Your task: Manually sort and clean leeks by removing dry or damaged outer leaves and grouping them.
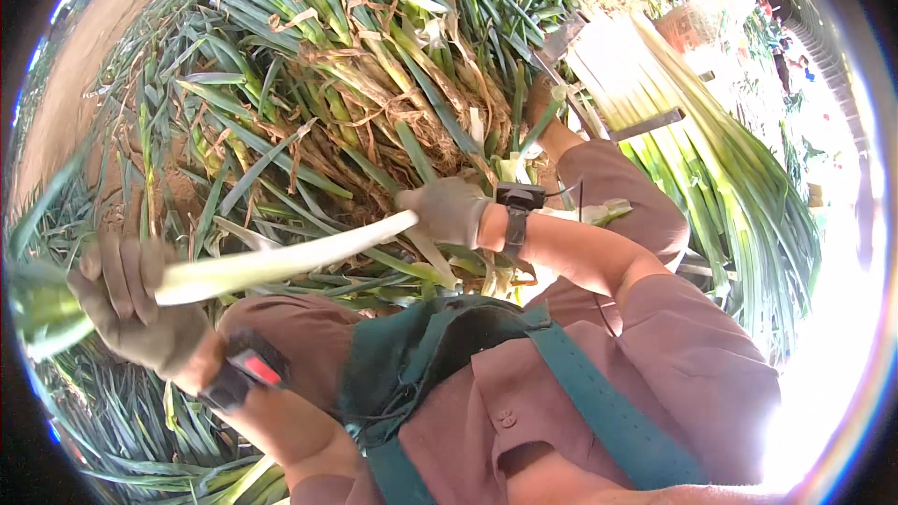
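Note:
A long leek (281, 266) with a white shank and green top lies slantwise across my lap. My gloved left hand (140, 309) is closed round it where white turns to green, and the green leaves (42, 309) stick out past that hand, blurred. At the white end, my gloved right hand (449, 210) is curled into a fist right against the tip. Its fingertips are hidden, so what it grips does not show. A pale strip of leaf (432, 257) hangs just below this fist. Both wrists carry dark strapped devices.
Ahead lies a heap of untrimmed leeks (374, 84) with dry brown leaves and roots. To the right, a thick row of cleaned leeks (692, 140) rests on a metal frame (647, 124). More leeks (168, 421) lie at the lower left. My bent leg (627, 196) stands between heap and row.

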A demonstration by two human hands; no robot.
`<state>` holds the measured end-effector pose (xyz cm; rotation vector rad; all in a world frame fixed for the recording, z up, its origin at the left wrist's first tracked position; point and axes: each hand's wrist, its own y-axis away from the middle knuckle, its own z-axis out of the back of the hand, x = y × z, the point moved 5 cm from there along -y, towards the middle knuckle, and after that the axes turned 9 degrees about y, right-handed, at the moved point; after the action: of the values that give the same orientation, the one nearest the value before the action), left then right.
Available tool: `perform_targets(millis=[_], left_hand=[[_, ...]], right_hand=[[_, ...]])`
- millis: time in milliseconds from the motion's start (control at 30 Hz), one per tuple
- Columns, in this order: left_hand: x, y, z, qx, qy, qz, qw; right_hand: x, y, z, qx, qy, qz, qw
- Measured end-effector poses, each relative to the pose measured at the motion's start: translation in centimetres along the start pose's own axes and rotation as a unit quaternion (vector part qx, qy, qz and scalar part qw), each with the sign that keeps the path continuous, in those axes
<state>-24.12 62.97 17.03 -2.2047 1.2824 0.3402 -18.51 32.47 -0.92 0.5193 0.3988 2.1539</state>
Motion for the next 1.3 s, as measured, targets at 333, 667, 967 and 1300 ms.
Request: perform_targets(millis=[333, 667, 967, 1300], left_hand=[[0.1, 1.5, 6.6, -0.021, -0.079, -0.018, 0.997], [7.0, -0.5, 6.8, -0.135, -0.137, 0.049, 0.98], [8.7, -0.3, 7.3, -0.151, -0.161, 0.087, 0.971], [14.9, 0.8, 5.2, -0.18, -0.168, 0.268, 0.931]], right_hand=[[-11.0, -9.1, 0.0, -0.126, 0.07, -0.066, 0.987], [-8.7, -27.4, 4.3, 0.043, -0.016, -0.111, 0.993], [-1.7, -6.5, 4.7, -0.117, -0.364, 0.033, 0.923], [1.6, 9.9, 0.6, -0.13, -0.226, 0.027, 0.965]])
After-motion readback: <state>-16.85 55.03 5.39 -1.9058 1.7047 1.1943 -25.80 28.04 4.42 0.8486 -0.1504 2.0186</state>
